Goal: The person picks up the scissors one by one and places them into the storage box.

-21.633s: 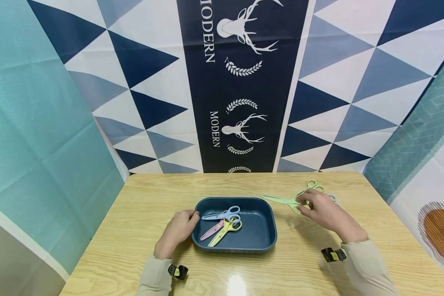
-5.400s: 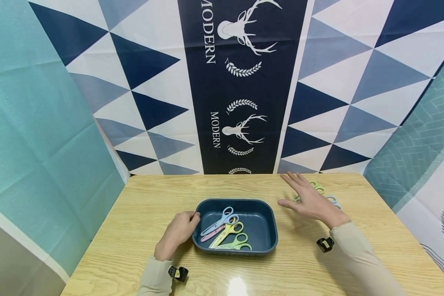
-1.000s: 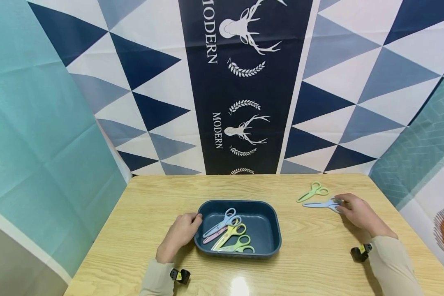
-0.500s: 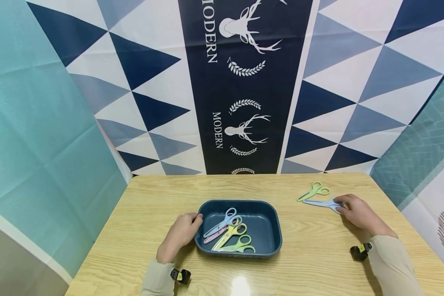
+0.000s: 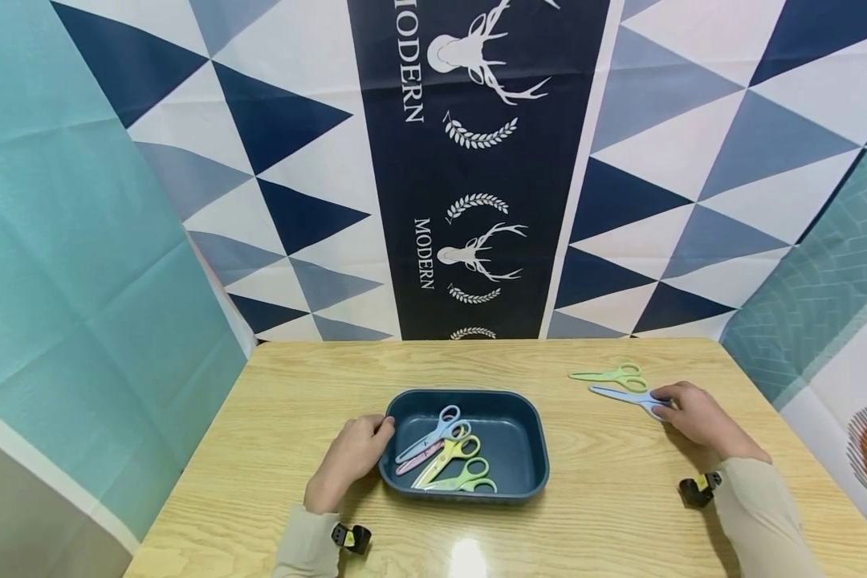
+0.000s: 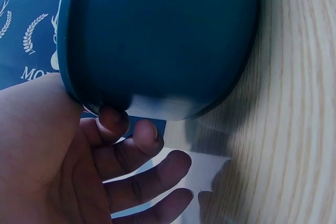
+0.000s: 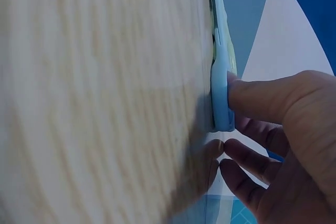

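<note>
My left hand [image 5: 352, 456] grips the left rim of a dark blue tray [image 5: 511, 449]. In the left wrist view its curled fingers are under the rim against the outer wall [image 6: 163, 40]. Inside the tray, on the left, lie light blue scissors [image 5: 425, 445], pink scissors [image 5: 414, 462], yellow scissors [image 5: 444, 461] and green scissors [image 5: 462, 483]. At the right, my right hand [image 5: 704, 419] pinches the handles of another pair of light blue scissors [image 5: 624, 395], which lie low over the table. The right wrist view shows the thumb on the blue handle [image 7: 221, 93].
More green scissors [image 5: 610, 375] lie just behind the blue pair, blades pointing left. The wooden table [image 5: 592, 498] runs back to a patterned cloth [image 5: 470, 160]. Each wrist wears a small black camera [image 5: 352, 539].
The right-hand blue scissors have turned slightly, and the green pair behind them has swung its blades left and back. Since the older frames, green scissors have come into the tray. My left hand stays put.
</note>
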Tool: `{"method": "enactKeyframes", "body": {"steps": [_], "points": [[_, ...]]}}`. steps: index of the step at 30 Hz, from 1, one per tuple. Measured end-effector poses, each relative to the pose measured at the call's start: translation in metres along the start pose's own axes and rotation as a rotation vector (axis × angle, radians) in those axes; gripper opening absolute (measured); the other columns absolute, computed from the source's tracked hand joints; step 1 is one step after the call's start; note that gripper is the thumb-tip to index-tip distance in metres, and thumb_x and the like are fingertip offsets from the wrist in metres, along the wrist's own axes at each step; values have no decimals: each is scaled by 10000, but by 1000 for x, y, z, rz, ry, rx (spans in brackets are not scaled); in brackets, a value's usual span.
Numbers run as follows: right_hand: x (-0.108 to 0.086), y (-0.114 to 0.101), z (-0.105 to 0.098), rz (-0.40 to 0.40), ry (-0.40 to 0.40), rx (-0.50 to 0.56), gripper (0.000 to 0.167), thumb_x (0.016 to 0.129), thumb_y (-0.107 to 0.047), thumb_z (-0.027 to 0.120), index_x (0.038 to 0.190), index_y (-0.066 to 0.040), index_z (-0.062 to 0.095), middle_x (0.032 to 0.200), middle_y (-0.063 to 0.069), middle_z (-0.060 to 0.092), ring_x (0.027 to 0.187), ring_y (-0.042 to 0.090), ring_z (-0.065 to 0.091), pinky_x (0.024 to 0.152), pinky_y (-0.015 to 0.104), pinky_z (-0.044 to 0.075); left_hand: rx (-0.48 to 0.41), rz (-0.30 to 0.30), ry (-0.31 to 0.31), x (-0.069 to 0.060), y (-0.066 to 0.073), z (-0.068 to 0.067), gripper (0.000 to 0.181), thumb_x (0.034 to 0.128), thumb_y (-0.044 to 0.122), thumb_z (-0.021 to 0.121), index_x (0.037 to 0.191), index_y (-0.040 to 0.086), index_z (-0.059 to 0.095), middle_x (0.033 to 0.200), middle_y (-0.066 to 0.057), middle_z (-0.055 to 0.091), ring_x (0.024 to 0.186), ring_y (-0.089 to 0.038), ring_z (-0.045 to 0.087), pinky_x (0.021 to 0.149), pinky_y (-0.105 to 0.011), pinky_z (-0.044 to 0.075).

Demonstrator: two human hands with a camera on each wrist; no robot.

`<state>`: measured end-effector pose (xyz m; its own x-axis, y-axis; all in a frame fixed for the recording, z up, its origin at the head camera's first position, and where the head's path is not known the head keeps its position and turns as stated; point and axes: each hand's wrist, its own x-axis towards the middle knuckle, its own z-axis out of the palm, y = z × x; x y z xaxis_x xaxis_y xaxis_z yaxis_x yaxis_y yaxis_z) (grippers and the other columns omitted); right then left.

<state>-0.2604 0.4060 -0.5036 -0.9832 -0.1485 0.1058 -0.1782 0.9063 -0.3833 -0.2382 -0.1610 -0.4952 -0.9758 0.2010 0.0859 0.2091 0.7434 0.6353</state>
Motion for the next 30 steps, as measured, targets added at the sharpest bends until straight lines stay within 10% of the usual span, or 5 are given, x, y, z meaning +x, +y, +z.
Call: {"method": "enactKeyframes", "body": {"steps": [30], "points": [[-8,1,5,-16,2,26,228,926,2,649,1098,150,678,1075,348,647,998,494,630,838,614,505,11,-5,-5,0,-1,2,402,1073,276,492,692,146,499,614,41,381,557,-114,438,541,-254,352]]}}
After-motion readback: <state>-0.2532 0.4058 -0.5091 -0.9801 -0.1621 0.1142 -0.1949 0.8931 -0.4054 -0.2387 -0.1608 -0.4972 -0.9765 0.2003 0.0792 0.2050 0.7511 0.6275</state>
